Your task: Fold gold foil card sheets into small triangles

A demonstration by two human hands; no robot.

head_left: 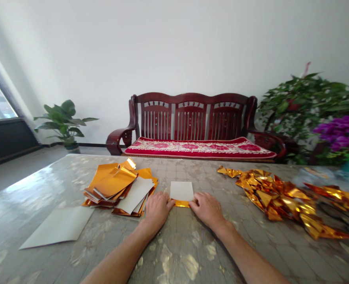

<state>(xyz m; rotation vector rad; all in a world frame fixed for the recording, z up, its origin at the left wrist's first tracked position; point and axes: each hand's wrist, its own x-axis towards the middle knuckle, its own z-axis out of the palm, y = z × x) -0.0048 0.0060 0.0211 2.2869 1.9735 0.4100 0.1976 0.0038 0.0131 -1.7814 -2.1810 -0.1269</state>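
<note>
- Both hands rest on the near edge of one small sheet (181, 191) of foil paper, lying white side up on the table (174, 252) straight ahead of the person
- Left hand (157, 208) lies palm down with its fingers curled and pinched onto the sheet's near left corner; right hand (207, 208) mirrors it at the near right corner, fingertips pressing down
- Between the two hands a narrow gold strip (181, 203) shows along the near edge: it looks as if that edge is turned up and over, gold face outward, and the fingers pin it flat, probably to set a crease
- Just beyond the left hand, on its outer side, a loose stack of gold sheets (119, 189) lies fanned out, some turned white side up, close enough to be within easy reach
- Farther out on that side, nearer the person, a single large white sheet (58, 227) lies flat and apart from the stack
- Beyond the right hand, on its outer side, a heap of folded gold pieces (277, 197) stretches away along the table, well apart from the sheet in hand
- Across the room, behind the table, stands a dark wooden bench (192, 118) with a red cushion, a potted plant (64, 122) to the left of it, and leafy plants with purple flowers (342, 134) to the right
</note>
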